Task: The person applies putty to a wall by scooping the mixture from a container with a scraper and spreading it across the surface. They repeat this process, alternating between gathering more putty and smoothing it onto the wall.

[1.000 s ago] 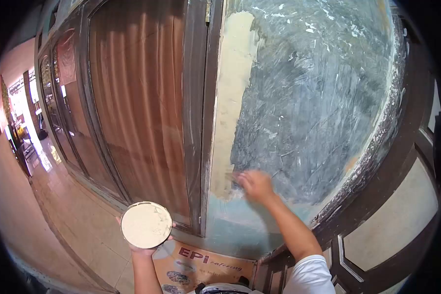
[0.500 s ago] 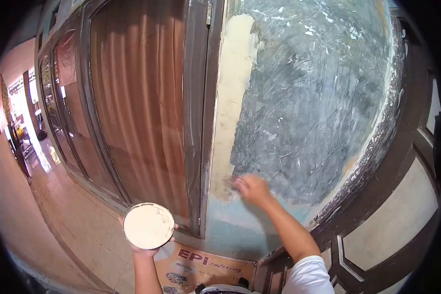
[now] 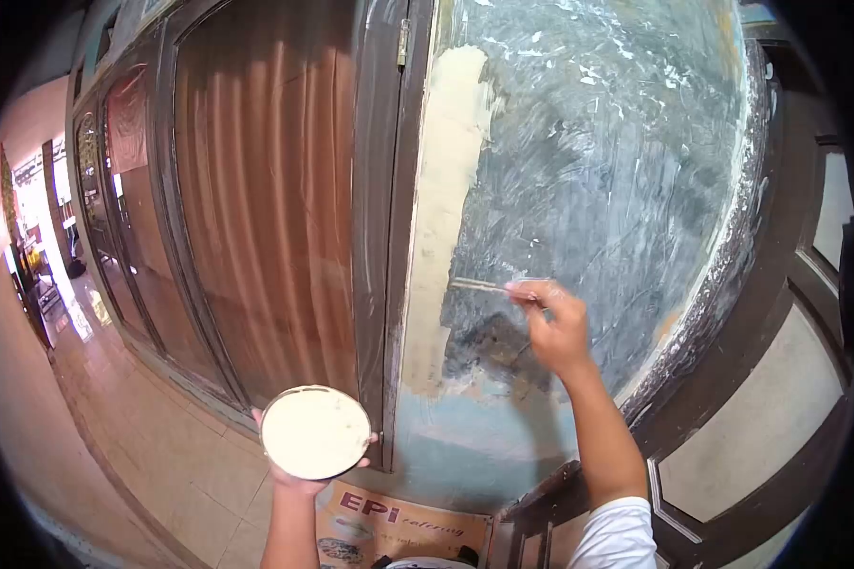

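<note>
**Steadily held beside the cream strip: a thin scraper and a round tub of paste**

The right hand was to the right of the cream strip, pinching a thin, flat scraper between thumb and fingers. The scraper lay nearly level, its far end at the strip's ragged right edge; whether it touched the wall could not be told. The left hand, below and to the left of the strip, had its fingers spread around a round tub of pale paste, open side facing the wearer; its palm was partly hidden.

The paste looked like wall filler. Good work here probably called for a modest load on the blade, a low angle and even pressure, with each stroke overlapping the strip's edge so that no ridge formed. Holding the tub near and below the strip would have helped to catch drips, while too steep a blade could have gouged the fresh coat.

Left of the strip stood a dark door frame and a brown curtain; below it were a pale blue-green band and a printed banner.
</note>
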Motion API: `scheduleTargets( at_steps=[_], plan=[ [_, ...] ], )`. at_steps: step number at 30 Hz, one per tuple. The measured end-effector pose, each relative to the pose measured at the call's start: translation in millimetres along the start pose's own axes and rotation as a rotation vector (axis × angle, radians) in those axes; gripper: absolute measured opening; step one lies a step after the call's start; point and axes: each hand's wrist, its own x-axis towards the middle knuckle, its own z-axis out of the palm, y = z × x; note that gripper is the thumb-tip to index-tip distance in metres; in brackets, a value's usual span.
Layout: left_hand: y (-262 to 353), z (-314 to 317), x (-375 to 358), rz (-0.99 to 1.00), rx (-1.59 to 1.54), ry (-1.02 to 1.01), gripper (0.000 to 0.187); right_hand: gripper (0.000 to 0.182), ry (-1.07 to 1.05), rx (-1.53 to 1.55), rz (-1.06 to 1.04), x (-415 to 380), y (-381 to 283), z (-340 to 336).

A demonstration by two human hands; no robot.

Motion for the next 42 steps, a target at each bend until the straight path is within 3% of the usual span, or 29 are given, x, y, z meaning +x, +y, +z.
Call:
scheduleTargets(
  at_steps=[2,3,5,12,19,35,42],
  plan=[
    [-8.2,9.3,12.5,-0.024,-0.03,-0.013,0.112,0.035,-0.18,-0.035,-0.242,-5.7,-10.6,-4.0],
    [-11.8,14.0,19.2,-0.047,-0.06,-0.021,0.117,0.035,-0.176,-0.038,-0.243,-6.6,-19.0,-5.6],
    [-18.6,24.7,29.9,-0.093,-0.11,-0.079,0.118,0.034,-0.387,-0.071,-0.49,-9.0,-42.9,-7.4],
    [-29.1,45.3,49.6,-0.158,-0.044,-0.107,0.117,0.027,-0.567,-0.22,-0.643,-23.4,-78.4,-22.0],
    [-32.8,47.0,55.2,-0.23,0.057,-0.195,0.121,0.027,-0.548,-0.289,-0.649,-29.2,-86.8,-33.0],
    [-51.8,54.4,59.1,-0.321,-0.117,-0.172,0.127,0.028,-0.546,-0.265,-0.545,-42.8,-82.3,-37.5],
    [-54.1,51.9,59.5,-0.335,-0.119,-0.101,0.117,0.026,-0.468,-0.247,-0.507,-43.2,-79.4,-31.6]
  ],
)
